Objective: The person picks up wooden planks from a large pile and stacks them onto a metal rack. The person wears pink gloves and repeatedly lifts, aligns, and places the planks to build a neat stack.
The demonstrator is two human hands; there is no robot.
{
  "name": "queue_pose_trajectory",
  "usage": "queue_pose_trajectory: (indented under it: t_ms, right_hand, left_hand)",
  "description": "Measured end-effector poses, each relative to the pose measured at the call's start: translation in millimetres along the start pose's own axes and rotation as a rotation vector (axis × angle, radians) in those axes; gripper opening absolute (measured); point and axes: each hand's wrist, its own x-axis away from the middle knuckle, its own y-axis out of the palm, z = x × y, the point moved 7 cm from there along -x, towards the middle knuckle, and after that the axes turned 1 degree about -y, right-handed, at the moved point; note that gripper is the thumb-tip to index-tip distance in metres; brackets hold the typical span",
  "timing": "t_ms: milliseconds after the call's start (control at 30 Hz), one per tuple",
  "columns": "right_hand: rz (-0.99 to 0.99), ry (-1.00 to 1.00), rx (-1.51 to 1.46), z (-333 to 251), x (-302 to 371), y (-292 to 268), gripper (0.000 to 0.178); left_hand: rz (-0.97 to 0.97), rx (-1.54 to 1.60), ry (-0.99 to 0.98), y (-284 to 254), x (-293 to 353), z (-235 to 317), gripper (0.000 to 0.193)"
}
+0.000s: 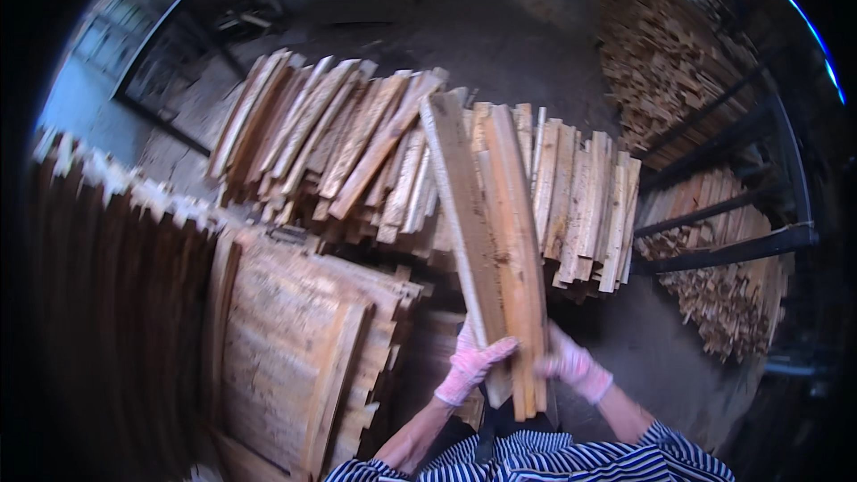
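Note:
Between my two gloved hands I hold a few long wooden boards by their near ends. A pale, rough-faced board [464, 232] leans away to the left, with my left hand [476, 359] closed round its lower edge. Beside it stand orange-tinted boards [518, 250], pressed together, and my right hand [571, 364] grips their right side; its fingers are slightly blurred. Both hands wear pink-and-white gloves. The far ends of the boards rise in front of a long stack of wooden boards [357, 134]; whether they touch it I cannot tell.
A low pile of boards with a flat panel top [277, 357] stands at the near left, beside a tall dark row of stacked wood [116, 303]. On the right, a black metal frame [723, 254] stands before heaps of wood pieces [669, 54]. Dark floor [625, 339] shows at right.

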Motion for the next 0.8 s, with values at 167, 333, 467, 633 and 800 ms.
queue_pose_trajectory:
  t_ms: [167, 333, 467, 633, 800]
  right_hand:
    - [0.090, -0.303, 0.486, -32.1, -45.4, 77.7, 0.079]
    - [-0.174, -0.420, 0.529, -16.6, -39.1, 227.4, 0.074]
    - [-0.525, -0.533, 0.625, 7.3, -32.0, 370.8, 0.058]
    - [-0.737, -0.481, 0.735, 24.7, -37.5, 493.2, 0.041]
    - [-0.733, -0.488, 1.097, 145.6, -114.1, 515.9, 0.091]
  left_hand:
    - [0.191, -0.164, 0.310, -23.9, 60.7, 73.6, 0.087]
    - [0.271, -0.424, 0.698, -57.0, 190.2, 198.4, 0.102]
    - [0.393, -0.515, 0.926, -60.7, 313.3, 322.6, 0.098]
    - [0.606, -0.727, 0.788, -146.2, 381.5, 360.5, 0.100]
    - [0.579, -0.859, 0.587, -261.5, 394.7, 322.3, 0.096]
